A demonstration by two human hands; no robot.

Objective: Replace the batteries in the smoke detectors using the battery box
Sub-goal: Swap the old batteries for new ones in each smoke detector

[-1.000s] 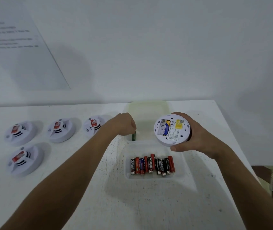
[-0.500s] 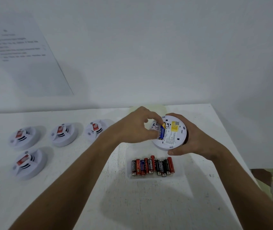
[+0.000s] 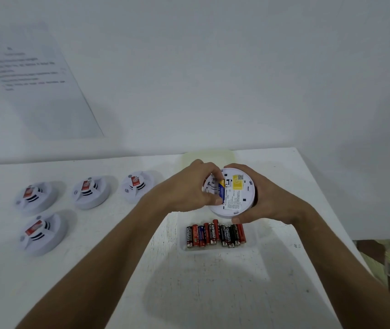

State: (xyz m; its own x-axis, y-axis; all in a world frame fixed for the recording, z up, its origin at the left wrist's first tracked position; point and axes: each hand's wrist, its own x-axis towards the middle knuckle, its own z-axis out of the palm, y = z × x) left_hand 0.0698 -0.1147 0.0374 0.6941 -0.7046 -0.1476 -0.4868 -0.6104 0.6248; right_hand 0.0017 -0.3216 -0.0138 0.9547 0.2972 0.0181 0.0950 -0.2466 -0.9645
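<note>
My right hand (image 3: 264, 198) grips a round white smoke detector (image 3: 235, 195), its back with a yellow label facing up, above the table. My left hand (image 3: 189, 188) pinches the blue and yellow battery (image 3: 221, 189) seated in its compartment, thumb at the near end and fingers at the far end. Below lies the clear battery box (image 3: 252, 244) with several red and black batteries (image 3: 215, 235) side by side. The box's pale lid (image 3: 203, 155) shows behind my hands.
Several other white smoke detectors with red stickers sit face up on the left of the white table: (image 3: 36, 197), (image 3: 90, 192), (image 3: 137, 186), (image 3: 42, 233). A printed sheet (image 3: 39, 84) hangs on the wall. The table's right edge (image 3: 331, 210) drops off near my right arm.
My left hand rose from beside the box lid to the detector and closed its fingers on the blue battery. My right hand brought the detector slightly closer and lower.
</note>
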